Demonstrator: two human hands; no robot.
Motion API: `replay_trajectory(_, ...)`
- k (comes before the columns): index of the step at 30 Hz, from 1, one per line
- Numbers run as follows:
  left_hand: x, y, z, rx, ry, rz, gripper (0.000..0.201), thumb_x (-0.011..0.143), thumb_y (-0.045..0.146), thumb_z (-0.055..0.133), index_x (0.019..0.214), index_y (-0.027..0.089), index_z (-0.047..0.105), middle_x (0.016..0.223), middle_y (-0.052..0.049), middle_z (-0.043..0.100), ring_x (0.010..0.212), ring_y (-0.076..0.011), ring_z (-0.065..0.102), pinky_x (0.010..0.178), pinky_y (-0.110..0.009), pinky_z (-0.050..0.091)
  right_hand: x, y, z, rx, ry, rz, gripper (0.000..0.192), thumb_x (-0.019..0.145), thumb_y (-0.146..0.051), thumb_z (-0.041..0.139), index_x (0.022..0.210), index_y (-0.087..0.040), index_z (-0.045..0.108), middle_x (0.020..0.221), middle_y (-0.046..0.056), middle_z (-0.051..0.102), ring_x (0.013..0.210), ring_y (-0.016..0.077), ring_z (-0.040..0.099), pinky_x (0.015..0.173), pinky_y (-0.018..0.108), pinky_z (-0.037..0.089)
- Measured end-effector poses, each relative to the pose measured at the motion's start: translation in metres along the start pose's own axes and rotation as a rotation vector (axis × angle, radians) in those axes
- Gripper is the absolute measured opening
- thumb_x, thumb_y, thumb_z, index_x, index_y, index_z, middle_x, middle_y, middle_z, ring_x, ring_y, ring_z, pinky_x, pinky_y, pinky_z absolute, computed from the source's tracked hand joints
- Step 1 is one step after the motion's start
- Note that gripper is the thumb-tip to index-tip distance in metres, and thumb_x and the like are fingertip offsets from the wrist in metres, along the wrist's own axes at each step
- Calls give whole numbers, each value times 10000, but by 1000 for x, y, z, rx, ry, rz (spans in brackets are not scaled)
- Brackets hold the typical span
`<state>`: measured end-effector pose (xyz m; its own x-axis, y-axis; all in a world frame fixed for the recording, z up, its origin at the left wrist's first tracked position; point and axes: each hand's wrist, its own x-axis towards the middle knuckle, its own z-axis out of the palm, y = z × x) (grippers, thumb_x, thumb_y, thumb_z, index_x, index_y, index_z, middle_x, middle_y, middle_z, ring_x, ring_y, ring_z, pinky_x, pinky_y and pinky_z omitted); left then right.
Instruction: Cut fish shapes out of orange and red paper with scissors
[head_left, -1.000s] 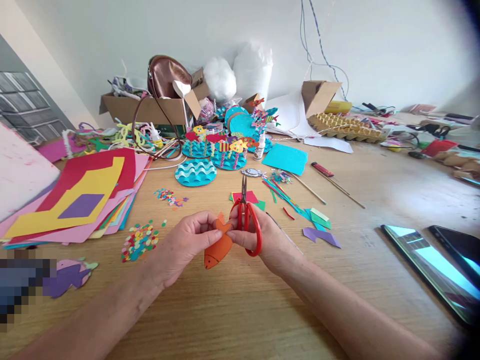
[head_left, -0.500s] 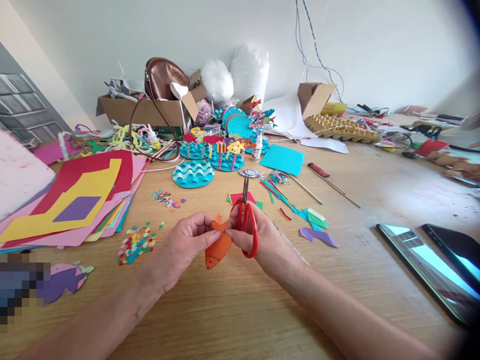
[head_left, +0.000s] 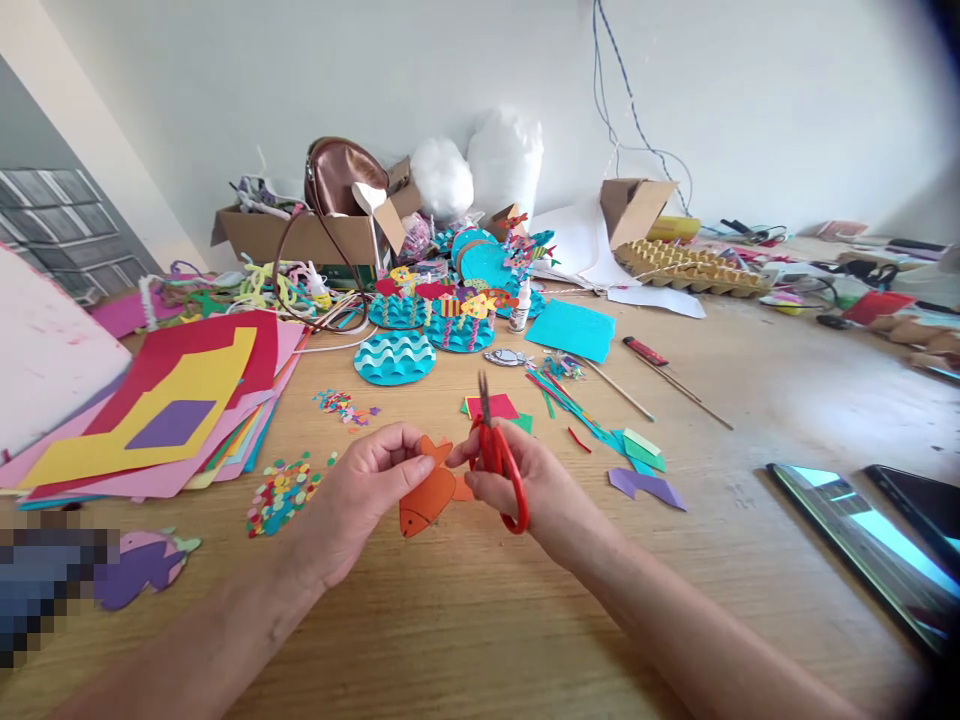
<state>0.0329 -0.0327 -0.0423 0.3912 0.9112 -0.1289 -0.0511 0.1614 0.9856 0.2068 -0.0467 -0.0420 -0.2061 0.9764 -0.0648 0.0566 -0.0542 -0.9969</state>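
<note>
My left hand (head_left: 360, 495) pinches an orange paper fish (head_left: 424, 497) by its upper edge, just above the wooden table (head_left: 480, 620). My right hand (head_left: 536, 490) grips red-handled scissors (head_left: 496, 450), blades shut and pointing away from me, and its fingertips also touch the fish's tail end. The two hands meet over the fish at the middle of the view.
Stacked coloured paper sheets (head_left: 165, 400) lie at left, confetti dots (head_left: 281, 490) beside them. Paper scraps (head_left: 637, 465) lie at right, blue wave discs with paper fish (head_left: 427, 330) behind. Two phones (head_left: 862, 540) rest at far right. Cardboard boxes (head_left: 315, 235) stand at the back.
The fish has swung from hanging nearly upright to lying more level in my fingers. Both hands and the scissors stayed together, shifting only slightly in the view.
</note>
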Motion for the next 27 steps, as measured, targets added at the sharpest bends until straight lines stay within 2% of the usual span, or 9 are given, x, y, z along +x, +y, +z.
replay_trajectory(5,0,1,4,136,-42,11,121,759,279,567,710,175,531,620,61,477,568,-73,397,529,-191,305,-1,1,-2,82,11,-83,190,660,-238,672,763,-195,519,766,-8,561,682,125,502,584,238,397)
replay_trajectory(12,3,1,5,323,-139,3,144,735,295,526,669,169,502,632,40,440,594,-103,381,546,-224,297,0,-3,0,59,6,-21,195,606,-171,642,696,-189,471,622,-55,499,544,83,427,505,211,340)
replay_trajectory(18,0,0,7,274,-99,16,208,785,374,497,715,179,512,659,34,423,621,-113,378,555,-218,301,0,-2,5,57,97,-23,194,626,-232,641,708,-188,470,645,-48,499,549,84,442,495,212,347)
replay_trajectory(22,1,-1,10,295,-73,31,211,744,334,537,616,173,488,596,43,397,560,-98,336,506,-215,263,0,0,7,48,72,-13,169,628,-202,624,709,-189,476,648,-47,499,553,85,452,495,214,353)
replay_trajectory(27,2,0,9,301,-29,25,201,736,337,539,621,179,492,557,57,375,513,-88,302,467,-215,225,0,-4,3,25,101,-26,173,636,-189,618,713,-193,462,646,-47,493,533,84,424,480,214,334)
